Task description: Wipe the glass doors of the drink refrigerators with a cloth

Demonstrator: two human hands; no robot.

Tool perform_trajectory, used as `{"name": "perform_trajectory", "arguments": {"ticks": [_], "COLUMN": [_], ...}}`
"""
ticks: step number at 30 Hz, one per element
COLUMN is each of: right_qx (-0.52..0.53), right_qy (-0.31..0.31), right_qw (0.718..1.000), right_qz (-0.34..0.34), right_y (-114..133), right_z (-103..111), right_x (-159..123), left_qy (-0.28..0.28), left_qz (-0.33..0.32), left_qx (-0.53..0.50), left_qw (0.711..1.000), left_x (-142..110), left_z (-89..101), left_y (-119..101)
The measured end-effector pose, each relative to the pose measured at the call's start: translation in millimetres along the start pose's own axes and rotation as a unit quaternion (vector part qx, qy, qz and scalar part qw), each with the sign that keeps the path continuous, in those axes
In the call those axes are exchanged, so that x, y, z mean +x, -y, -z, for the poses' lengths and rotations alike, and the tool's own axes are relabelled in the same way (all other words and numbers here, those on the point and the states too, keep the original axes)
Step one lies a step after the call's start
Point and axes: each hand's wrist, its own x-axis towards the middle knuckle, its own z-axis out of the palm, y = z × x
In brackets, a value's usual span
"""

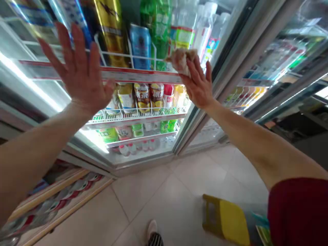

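While R hand (198, 83) has fingers clamped on crumpled whitish-brown cloth (180, 60), L hand (85, 82), fingers apart, hides pt of shelf strip (143, 74). Cans (142, 97) & btls (156, 29) beyond; yellow stool (233, 220) below.

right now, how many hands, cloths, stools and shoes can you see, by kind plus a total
left hand and right hand: 2
cloth: 1
stool: 1
shoe: 1
total: 5
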Motion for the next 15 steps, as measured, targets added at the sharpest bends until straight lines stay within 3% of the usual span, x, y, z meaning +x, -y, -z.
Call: {"name": "perform_trajectory", "arguments": {"ticks": [3, 9, 15], "right_qx": [-0.024, -0.064, -0.061], "right_qy": [-0.038, -0.151, -0.208], "right_qw": [0.999, 0.985, 0.976], "right_qz": [-0.016, -0.046, -0.025], "right_y": [0, -10, -20], "right_z": [-13, -40, -51], "right_x": [-2, -9, -13], "left_qy": [-0.072, -0.047, -0.087], "left_qz": [-0.083, -0.058, -0.087], "left_qx": [0.096, 0.021, 0.073], "left_qw": [0.989, 0.997, 0.990], "left_x": [1, 0, 1], "left_z": [3.5, 7.3, 2.2], "left_y": [-4, -7, -4]}}
